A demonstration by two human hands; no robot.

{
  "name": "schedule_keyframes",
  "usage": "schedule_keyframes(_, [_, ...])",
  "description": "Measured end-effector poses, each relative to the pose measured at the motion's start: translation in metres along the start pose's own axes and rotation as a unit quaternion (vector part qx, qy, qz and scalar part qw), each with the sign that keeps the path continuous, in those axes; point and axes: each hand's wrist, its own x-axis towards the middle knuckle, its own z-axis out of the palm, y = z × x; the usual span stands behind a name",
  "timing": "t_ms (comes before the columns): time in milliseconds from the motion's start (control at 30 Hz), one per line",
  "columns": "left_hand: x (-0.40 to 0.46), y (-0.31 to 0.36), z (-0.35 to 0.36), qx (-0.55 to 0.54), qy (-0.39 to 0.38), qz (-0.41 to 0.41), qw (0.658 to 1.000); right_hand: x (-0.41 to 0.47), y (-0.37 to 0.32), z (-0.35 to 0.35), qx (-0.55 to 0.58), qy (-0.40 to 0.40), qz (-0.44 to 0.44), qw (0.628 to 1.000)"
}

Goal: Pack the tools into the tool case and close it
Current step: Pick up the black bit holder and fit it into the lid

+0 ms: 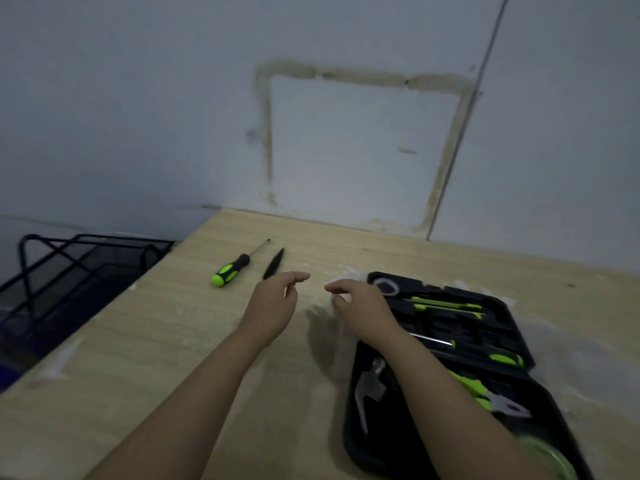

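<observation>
Head view: both bare arms reach forward over a pale wooden desk (138,341) set against a grey wall (138,98) that bears a stained square outline. The left hand (273,303) hovers palm down, fingers loosely spread and slightly curled, gripping nothing. The right hand (360,306) hovers just beside it, fingers bent downward, also empty; the two hands are close but do not touch, and their shadows fall on the desk beneath them.

Beyond the left hand and a little to its left lies a screwdriver (230,268) with a green and black handle, its thin shaft pointing away toward the wall. Just right of it, near the left hand's fingertips, lies a slim black pointed tool (273,264), roughly parallel to the screwdriver and apart from it.

To the right of the right hand, partly under that forearm, the black tool case (540,393) lies open on the desk. Its far half holds green and black tools in moulded slots, with a round item (388,286) at the corner nearest the right hand. Its near half holds a hammer (369,386) with a metal head, and green-handled pliers (491,396).

Far left of the left hand, beside the desk edge, stands a black wire mesh rack (69,271).
</observation>
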Motion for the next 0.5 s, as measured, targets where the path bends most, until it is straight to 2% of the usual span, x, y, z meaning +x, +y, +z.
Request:
schedule_keyframes(133, [0.01,-0.037,-0.024,0.018,0.042,-0.047,0.998,0.035,-0.028,0.037,0.033,-0.031,-0.015,0.999])
schedule_keyframes(300, [0.034,-0.06,-0.029,0.056,0.016,-0.064,0.996,0.07,-0.045,0.067,0.033,-0.032,-0.014,0.999])
schedule_keyframes(500, [0.072,-0.067,-0.002,0.12,-0.015,-0.1,0.988,0.099,-0.041,0.087,0.063,-0.013,0.06,0.996])
